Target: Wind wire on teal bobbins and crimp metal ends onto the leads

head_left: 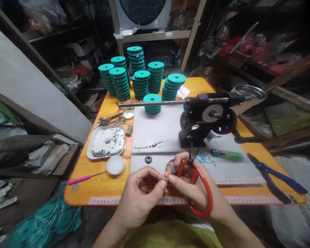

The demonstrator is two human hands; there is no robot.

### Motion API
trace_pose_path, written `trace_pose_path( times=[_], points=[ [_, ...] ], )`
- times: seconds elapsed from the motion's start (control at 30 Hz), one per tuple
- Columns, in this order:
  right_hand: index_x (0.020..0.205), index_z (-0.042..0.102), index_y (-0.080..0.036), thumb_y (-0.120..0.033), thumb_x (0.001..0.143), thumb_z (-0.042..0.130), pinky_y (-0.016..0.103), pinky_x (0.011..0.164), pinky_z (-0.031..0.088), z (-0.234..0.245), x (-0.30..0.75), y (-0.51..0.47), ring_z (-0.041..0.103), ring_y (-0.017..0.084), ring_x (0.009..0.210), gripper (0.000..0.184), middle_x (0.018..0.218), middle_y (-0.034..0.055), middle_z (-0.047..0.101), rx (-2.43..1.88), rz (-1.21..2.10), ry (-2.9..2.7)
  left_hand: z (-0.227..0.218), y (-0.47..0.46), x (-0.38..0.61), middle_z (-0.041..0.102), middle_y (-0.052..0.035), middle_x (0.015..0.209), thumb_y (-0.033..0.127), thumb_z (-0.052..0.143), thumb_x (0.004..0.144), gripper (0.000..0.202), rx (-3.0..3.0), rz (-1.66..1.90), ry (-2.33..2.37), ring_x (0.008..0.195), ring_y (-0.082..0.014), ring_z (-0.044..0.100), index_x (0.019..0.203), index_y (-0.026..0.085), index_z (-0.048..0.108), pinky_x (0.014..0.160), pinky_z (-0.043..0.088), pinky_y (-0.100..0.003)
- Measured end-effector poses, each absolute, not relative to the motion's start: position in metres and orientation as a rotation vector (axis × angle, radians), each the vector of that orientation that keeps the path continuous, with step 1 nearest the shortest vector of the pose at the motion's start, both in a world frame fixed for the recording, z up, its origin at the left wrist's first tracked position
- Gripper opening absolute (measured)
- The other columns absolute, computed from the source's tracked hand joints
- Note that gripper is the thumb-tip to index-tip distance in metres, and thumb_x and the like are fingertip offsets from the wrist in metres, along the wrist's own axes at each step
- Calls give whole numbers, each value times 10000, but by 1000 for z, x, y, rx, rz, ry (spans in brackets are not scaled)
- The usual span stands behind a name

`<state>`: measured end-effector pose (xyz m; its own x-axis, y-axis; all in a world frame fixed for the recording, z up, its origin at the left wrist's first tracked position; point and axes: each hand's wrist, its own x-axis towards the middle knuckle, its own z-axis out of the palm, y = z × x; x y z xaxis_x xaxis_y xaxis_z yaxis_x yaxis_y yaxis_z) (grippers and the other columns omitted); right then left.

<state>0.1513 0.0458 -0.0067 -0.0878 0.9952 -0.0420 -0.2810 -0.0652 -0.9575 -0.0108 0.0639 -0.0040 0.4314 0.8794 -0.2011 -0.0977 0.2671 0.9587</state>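
Note:
Both my hands meet at the near edge of the orange table [105, 187]. My left hand [141, 196] is closed in a pinch on a tiny metal piece [166, 179], thumb and forefinger together. My right hand [193, 187] touches the same piece with its fingertips and holds red-handled scissors [197, 182] looped over its fingers, blades pointing away from me. A thin beaded wire [148, 146] lies on the white mat [170, 131] just beyond, next to a small black ring [148, 158].
A black hand-crank winding machine [209, 119] with a long steel rod [155, 102] stands on the mat. Teal spool stacks [142, 81] fill the far table. A white tray [91, 151] of metal bits, a white lid [115, 164], a pink-handled needle [80, 179], a green lighter [227, 155] and blue pliers [276, 175] lie around.

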Motion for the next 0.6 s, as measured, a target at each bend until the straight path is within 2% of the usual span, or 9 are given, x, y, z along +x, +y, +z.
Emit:
trace_pose_path(
  times=[0.1, 0.2, 0.3, 0.4, 0.47, 0.53, 0.6],
  points=[
    [942, 391, -230, -377, 816, 694, 300, 668, 564, -8, 150, 46, 645, 155, 728, 360, 871, 23, 615, -965, 1514, -941, -5, 63, -10, 598, 3, 674, 315, 679, 820, 193, 1077, 827, 854, 620, -96, 523, 766, 154, 588, 594, 427, -195],
    [938, 394, -234, -318, 842, 662, 289, 654, 563, -6, 147, 43, 648, 149, 718, 297, 866, 16, 622, -972, 1470, -977, -5, 62, -11, 578, 8, 681, 309, 675, 824, 188, 1075, 826, 836, 622, -91, 509, 768, 154, 584, 592, 413, -190],
    [931, 423, -241, -179, 861, 619, 262, 661, 560, -4, 144, 36, 659, 151, 770, 217, 866, 15, 638, -1115, 1110, -1170, -6, 62, -11, 553, 12, 704, 303, 660, 833, 183, 1082, 822, 859, 642, -92, 493, 777, 155, 568, 602, 408, -191],
    [968, 473, -242, -47, 831, 600, 267, 681, 551, -9, 142, 28, 663, 167, 830, 270, 915, 36, 652, -1147, 608, -1484, -7, 64, -9, 542, 9, 725, 284, 628, 846, 174, 1112, 820, 899, 669, -105, 497, 767, 160, 537, 623, 415, -208],
    [1014, 503, -235, 7, 815, 574, 297, 702, 549, -13, 142, 26, 660, 180, 831, 321, 887, 44, 661, -1051, 387, -1670, -8, 65, -7, 542, 6, 716, 267, 614, 845, 171, 1136, 820, 918, 672, -114, 504, 748, 164, 518, 623, 413, -217],
    [1016, 506, -232, -2, 825, 563, 306, 703, 554, -16, 141, 27, 663, 181, 814, 304, 857, 43, 662, -1039, 375, -1658, -8, 65, -6, 535, 8, 706, 261, 615, 838, 171, 1139, 827, 931, 659, -115, 496, 741, 168, 510, 606, 402, -217],
    [963, 469, -233, -80, 846, 588, 283, 667, 566, -16, 140, 31, 673, 171, 773, 226, 842, 37, 660, -1117, 621, -1449, -7, 64, -6, 519, 15, 697, 266, 623, 833, 176, 1128, 837, 914, 632, -106, 474, 740, 169, 510, 600, 399, -216]
  ],
)
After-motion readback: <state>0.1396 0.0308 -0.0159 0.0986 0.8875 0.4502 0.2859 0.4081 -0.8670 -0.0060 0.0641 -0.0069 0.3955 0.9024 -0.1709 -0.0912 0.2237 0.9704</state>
